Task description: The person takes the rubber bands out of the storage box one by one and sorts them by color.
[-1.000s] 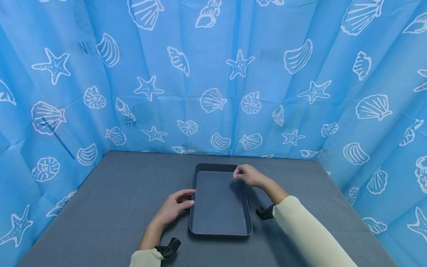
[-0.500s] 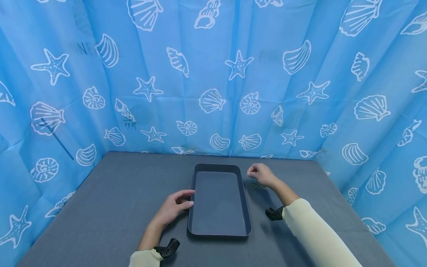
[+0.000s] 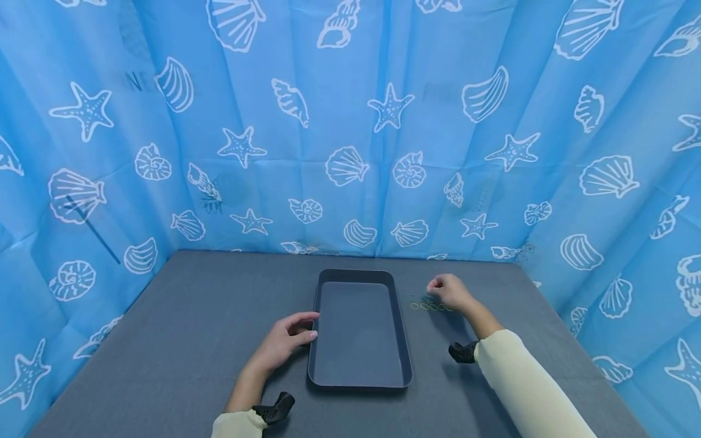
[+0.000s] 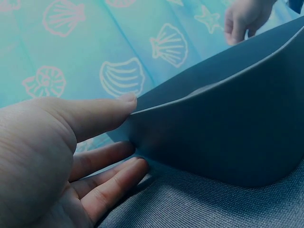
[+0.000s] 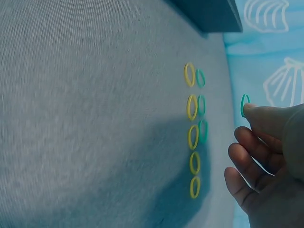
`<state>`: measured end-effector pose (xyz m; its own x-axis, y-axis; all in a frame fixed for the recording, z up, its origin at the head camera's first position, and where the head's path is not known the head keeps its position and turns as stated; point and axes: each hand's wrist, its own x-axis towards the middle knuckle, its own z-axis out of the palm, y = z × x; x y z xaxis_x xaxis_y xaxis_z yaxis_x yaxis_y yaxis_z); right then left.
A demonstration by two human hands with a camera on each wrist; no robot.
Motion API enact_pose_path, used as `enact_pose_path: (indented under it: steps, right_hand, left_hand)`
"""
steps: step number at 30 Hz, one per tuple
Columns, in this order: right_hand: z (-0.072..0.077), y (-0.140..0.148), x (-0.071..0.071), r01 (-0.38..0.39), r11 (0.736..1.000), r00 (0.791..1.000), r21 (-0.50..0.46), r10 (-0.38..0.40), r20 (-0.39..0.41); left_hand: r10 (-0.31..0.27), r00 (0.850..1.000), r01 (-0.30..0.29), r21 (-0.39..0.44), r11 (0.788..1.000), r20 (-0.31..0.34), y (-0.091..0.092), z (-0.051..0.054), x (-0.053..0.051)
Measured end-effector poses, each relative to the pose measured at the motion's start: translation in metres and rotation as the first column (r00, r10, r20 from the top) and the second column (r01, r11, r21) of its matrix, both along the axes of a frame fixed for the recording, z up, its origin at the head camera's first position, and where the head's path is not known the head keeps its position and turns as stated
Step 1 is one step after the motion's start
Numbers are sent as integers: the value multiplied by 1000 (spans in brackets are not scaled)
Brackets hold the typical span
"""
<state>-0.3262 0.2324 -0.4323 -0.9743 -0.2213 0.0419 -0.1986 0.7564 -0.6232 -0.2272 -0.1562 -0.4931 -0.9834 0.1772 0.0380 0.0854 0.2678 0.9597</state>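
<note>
A dark grey rectangular tray [image 3: 358, 334] lies on the table in the middle of the head view. My left hand [image 3: 282, 340] rests at its left side; in the left wrist view the thumb touches the rim and the loosely extended fingers lie against the outer wall [image 4: 213, 137]. Right of the tray, my right hand [image 3: 451, 293] is raised over the table. Between its thumb and index finger it pinches a thin green ring [image 5: 242, 107]. Below it lie a row of several yellow rings [image 5: 188, 107] and, beside them, three green rings [image 5: 200, 134].
A grey cloth [image 3: 219, 304] covers the table. Blue curtains [image 3: 306, 140] printed with white shells and starfish hang along the back and sides. A black wrist mount [image 3: 276, 409] sits on the left wrist, and another mount [image 3: 462, 351] on the right.
My right hand has moved right, from over the tray's far right corner to above the rows of rings, uncovering them. The left hand and tray have stayed put.
</note>
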Motion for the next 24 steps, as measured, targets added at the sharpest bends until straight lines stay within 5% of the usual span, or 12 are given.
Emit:
enact_pose_path:
  steps: [16, 24]
  right_hand:
    - [-21, 23, -3, 75, 997, 996, 31, -76, 36]
    - [-30, 26, -7, 173, 985, 984, 5, -173, 33]
  left_hand:
    - [2, 1000, -2, 16, 1000, 18, 0, -3, 0]
    - [0, 1000, 0, 18, 1000, 8, -1, -1, 1]
